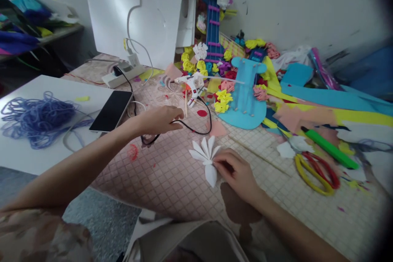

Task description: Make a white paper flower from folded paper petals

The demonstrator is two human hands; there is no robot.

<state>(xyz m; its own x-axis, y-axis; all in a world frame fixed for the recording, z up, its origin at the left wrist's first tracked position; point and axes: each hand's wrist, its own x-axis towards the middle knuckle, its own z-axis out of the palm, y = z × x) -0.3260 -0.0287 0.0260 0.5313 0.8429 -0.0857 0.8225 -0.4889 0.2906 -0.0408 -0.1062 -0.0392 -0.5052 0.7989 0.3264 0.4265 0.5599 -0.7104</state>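
Observation:
My right hand [236, 171] pinches the base of a white foam flower [206, 154] with several petals, pressing it onto the patterned table cover [172, 180]. My left hand [161, 119] reaches forward with fingers curled over the black cord [196, 130] of a white glue gun [193, 84]. The glue gun stands just beyond that hand, propped on a thin stick. I cannot tell whether the fingers grip the cord or only rest on it.
A black phone [112, 110] and tangled blue yarn [37, 116] lie on a white board at left. Yellow-and-red scissors [316, 170], a green marker [330, 147], a light-blue foam guitar shape [245, 102] and coloured foam flowers crowd the right and back. A power strip [123, 74] sits behind.

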